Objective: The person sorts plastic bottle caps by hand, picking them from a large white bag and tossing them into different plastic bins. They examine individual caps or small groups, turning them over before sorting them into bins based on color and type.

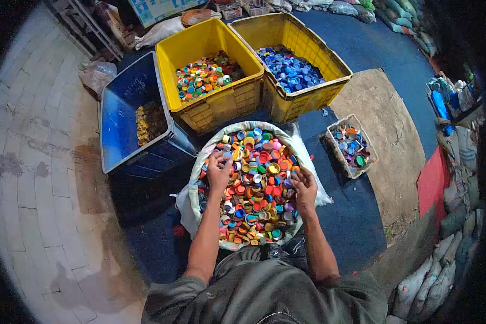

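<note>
A round white sack (198, 164) with a rolled rim stands in front of me, filled with many-coloured plastic bottle caps (257, 181). My left hand (220, 170) is over the left part of the heap, its fingers closed around a pale blue bottle cap (227, 156). At the right side of the heap, near the sack's rim, my right hand (305, 188) has its fingers loosely bent and apart. I make out no cap held in it, though its fingertips are close to several caps.
Behind the sack stand a blue bin (109, 141) with brownish pieces, a yellow bin (221, 110) with mixed caps and another yellow bin (318, 93) with blue caps. A small crate (353, 174) of mixed items sits right. Filled sacks (422, 283) line the right edge.
</note>
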{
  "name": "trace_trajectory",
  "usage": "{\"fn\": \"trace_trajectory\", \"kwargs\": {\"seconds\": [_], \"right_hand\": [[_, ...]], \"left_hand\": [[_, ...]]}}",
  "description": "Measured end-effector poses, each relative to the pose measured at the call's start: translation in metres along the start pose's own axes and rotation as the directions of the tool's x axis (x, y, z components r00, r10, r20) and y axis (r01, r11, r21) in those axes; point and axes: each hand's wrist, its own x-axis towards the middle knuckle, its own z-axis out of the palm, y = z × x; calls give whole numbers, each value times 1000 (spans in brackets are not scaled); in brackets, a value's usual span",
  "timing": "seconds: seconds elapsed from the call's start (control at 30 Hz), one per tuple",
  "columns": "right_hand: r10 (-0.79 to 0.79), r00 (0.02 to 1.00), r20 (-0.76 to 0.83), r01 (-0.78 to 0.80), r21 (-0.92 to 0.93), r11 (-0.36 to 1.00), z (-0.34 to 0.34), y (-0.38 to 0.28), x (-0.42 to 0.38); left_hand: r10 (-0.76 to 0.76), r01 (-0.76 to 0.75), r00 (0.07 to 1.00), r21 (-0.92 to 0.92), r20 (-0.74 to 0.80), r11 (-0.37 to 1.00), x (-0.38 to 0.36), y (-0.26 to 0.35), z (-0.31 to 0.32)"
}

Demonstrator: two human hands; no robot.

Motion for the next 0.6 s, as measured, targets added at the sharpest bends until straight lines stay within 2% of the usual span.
{"fn": "trace_trajectory", "kwargs": {"seconds": [0.07, 0.17, 0.33, 0.4, 0.6], "right_hand": [[16, 1000, 15, -15, -64, 998, 2, 1, -7], [-21, 998, 66, 27, -85, 996, 1, 9, -9], [-11, 992, 128, 21, -76, 997, 2, 9, -17], [-5, 988, 154, 11, -42, 999, 1, 14, -19], [63, 986, 155, -47, -106, 993, 13, 7, -25]], "left_hand": [[-41, 42, 999, 66, -17, 997, -1, -5, 3], [58, -42, 997, 315, -42, 948, 7, -1, 9], [28, -35, 999, 571, 22, 820, 13, 25, 17], [-16, 4, 1000, 508, 19, 861, 16, 18, 19], [-91, 70, 995, 391, 37, 918, 23, 3, 17]]}}
